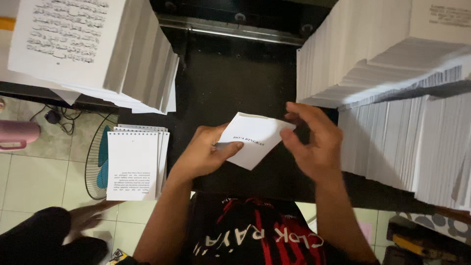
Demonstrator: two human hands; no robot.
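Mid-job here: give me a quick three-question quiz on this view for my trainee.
1. True or false: both hands hold one small white booklet.
2. What lies under the booklet: A) green cloth, B) black machine bed, C) wooden board?
3. Which hand is nearer the tall white paper stacks that reach the frame's right edge?

Key:
1. True: the left hand and right hand both grip it.
2. B.
3. The right hand.
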